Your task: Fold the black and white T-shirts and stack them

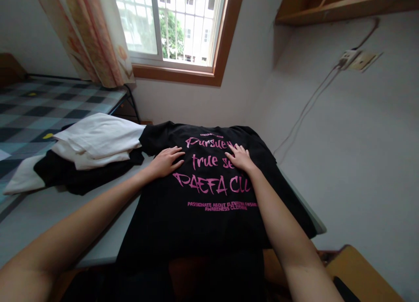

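Observation:
A black T-shirt [196, 232] with pink lettering lies spread over the table, its lower edge reaching the near side. My left hand [166, 161] rests flat on the shirt, left of the printed words, fingers stretched out. On the right part of the lettering lies my right hand [239, 157], its fingers spread and covering some letters. Both hands touch the cloth without gripping it. Beside the left sleeve sits a pile of white cloth [101, 138] and black cloth [88, 177], loosely folded.
The pale tabletop [94, 228] shows at the left. Behind it stands a bed with a checked cover [59, 101]. A wall with a socket [350, 60] and hanging cables [310, 101] borders the right side, below a wooden shelf [347, 7]. A window sill [176, 74] is at the back.

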Demonstrator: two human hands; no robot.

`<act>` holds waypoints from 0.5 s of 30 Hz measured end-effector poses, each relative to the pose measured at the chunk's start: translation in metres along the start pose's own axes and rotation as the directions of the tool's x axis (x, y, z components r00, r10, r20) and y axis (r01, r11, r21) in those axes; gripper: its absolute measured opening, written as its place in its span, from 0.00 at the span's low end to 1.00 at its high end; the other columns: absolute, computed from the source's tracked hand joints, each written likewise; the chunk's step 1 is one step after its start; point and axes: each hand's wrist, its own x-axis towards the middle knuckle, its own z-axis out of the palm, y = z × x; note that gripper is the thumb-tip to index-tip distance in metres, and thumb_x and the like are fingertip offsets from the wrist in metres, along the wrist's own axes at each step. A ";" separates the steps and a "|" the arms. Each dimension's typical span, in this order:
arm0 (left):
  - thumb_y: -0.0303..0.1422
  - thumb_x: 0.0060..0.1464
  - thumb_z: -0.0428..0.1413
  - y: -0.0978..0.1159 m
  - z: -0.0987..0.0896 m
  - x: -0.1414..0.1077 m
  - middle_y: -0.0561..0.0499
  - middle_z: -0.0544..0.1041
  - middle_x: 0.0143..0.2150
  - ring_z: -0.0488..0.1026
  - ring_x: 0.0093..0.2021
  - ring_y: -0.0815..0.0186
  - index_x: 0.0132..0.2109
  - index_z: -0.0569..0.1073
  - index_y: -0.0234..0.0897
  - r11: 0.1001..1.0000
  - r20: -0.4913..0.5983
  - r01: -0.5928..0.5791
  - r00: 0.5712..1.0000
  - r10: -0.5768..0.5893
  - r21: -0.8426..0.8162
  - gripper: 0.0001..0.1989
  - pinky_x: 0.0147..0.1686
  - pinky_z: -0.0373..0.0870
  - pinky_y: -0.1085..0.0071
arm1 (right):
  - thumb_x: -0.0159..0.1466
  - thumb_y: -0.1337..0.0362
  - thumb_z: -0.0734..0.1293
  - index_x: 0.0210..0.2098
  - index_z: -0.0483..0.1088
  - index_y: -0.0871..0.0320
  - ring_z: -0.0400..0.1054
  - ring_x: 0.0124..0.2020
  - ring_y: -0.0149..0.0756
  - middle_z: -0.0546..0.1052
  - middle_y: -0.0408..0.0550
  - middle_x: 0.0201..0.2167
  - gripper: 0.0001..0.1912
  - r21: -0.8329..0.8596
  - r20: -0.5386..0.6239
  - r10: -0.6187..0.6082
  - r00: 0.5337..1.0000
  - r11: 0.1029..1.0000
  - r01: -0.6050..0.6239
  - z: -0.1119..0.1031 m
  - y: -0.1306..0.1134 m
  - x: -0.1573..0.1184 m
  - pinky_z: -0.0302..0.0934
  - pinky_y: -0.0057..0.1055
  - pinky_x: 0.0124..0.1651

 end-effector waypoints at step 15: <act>0.43 0.66 0.47 0.003 0.000 -0.001 0.40 0.67 0.67 0.62 0.68 0.51 0.60 0.72 0.36 1.000 -0.001 0.006 1.000 -0.006 0.004 0.24 0.65 0.58 0.51 | 0.70 0.43 0.52 0.71 0.55 0.52 0.44 0.72 0.55 0.54 0.56 0.72 0.35 -0.020 -0.039 -0.015 0.999 1.000 0.014 0.007 0.006 0.005 0.41 0.56 0.69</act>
